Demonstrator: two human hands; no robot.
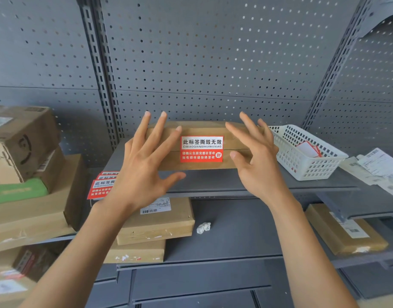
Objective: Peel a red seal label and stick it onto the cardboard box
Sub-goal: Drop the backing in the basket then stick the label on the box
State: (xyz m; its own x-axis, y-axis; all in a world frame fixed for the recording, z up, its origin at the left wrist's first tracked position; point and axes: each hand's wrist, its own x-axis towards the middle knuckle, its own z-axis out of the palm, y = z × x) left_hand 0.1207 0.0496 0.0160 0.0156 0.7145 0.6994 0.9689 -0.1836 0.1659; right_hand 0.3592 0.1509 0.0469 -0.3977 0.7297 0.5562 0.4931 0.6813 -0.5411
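Note:
A flat cardboard box (204, 127) lies on the grey shelf (224, 181) in the middle of the head view. A red and white seal label (201, 149) is stuck across the seam on its front face. My left hand (144, 165) hovers in front of the box's left part with fingers spread, holding nothing. My right hand (255, 158) is spread open at the box's right part, also holding nothing. A stack of red seal labels (101, 185) lies on the shelf to the left, partly hidden by my left wrist.
A white plastic basket (306, 150) with peeled label backings stands right of the box. Papers (378, 165) lie at far right. Stacked cardboard boxes (28, 165) fill the left. More parcels (155, 221) and a crumpled paper ball (203, 227) lie on the lower shelf. Pegboard wall behind.

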